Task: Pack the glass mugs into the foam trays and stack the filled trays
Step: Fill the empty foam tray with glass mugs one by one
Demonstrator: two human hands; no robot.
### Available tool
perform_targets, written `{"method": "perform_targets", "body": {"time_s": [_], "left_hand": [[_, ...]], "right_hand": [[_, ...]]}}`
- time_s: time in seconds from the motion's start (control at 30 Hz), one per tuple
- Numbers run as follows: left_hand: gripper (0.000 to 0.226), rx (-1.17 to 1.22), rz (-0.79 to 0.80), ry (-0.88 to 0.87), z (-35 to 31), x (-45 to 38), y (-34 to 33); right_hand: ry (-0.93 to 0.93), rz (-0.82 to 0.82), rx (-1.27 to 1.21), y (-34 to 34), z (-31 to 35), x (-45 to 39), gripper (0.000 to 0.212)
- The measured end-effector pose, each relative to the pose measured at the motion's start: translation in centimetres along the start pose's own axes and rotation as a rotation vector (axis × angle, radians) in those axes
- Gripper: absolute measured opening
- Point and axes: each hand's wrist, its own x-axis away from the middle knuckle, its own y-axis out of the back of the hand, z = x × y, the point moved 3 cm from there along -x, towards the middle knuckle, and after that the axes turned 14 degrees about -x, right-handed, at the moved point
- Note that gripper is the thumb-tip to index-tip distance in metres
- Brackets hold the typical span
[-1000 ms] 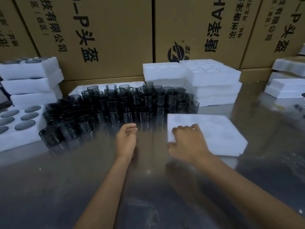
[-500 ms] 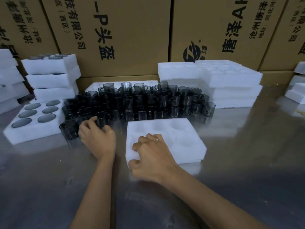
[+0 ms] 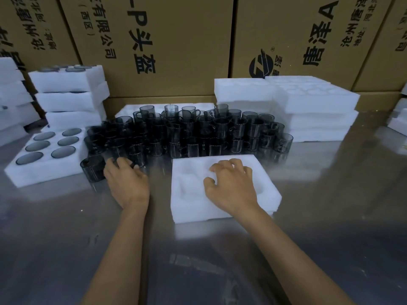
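Note:
An empty white foam tray with round pockets lies on the steel table in front of me. My right hand rests on top of it with bent fingers pressing into the foam. Behind it stands a dense cluster of dark smoked glass mugs. My left hand reaches the cluster's front left, its fingertips curled over the rim of one front mug. Another mug stands just left of that hand. At the left lies a filled tray with several mugs seated in it.
Filled trays are stacked at the back left. A stack of empty foam trays stands at the back right, with more foam at the far right edge. Large cardboard boxes wall off the back. The shiny table stretches toward me.
My right hand has dragged the empty tray leftward to the middle and now sits on top of it. My left hand moved left and forward onto the front mugs.

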Motion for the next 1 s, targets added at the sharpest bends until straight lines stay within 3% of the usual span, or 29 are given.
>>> {"method": "perform_targets", "body": {"time_s": [0.13,0.27,0.43,0.57,0.67,0.87,1.0], "left_hand": [[0.017,0.206,-0.042,0.022,-0.3,0.3,1.1],[0.018,0.511,-0.045,-0.109,-2.7,0.2,3.5],[0.048,1.135,0.506,-0.104,-6.4,2.2,5.4],[0.059,1.309,0.891,-0.22,-8.3,3.7,5.6],[0.061,1.336,1.045,-0.307,-8.5,4.1,5.5],[0.057,1.234,0.996,-0.213,-7.8,4.1,4.7],[0.036,1.104,0.871,-0.15,-7.2,4.0,4.4]], "right_hand": [[-0.065,-0.048,0.006,0.0,0.1,0.0,0.044],[-0.085,-0.066,-0.098,0.2,-0.2,0.1,0.038],[-0.165,-0.069,-1.035,2.4,-1.0,-0.4,0.031],[-0.1,-0.028,-1.34,3.2,-0.9,-0.2,0.034],[-0.039,-0.04,-1.342,3.2,-0.7,0.1,0.029],[-0.038,-0.176,-1.352,3.0,-1.7,0.8,0.012],[-0.051,-0.183,-1.292,2.5,-1.8,0.9,0.009]]}}
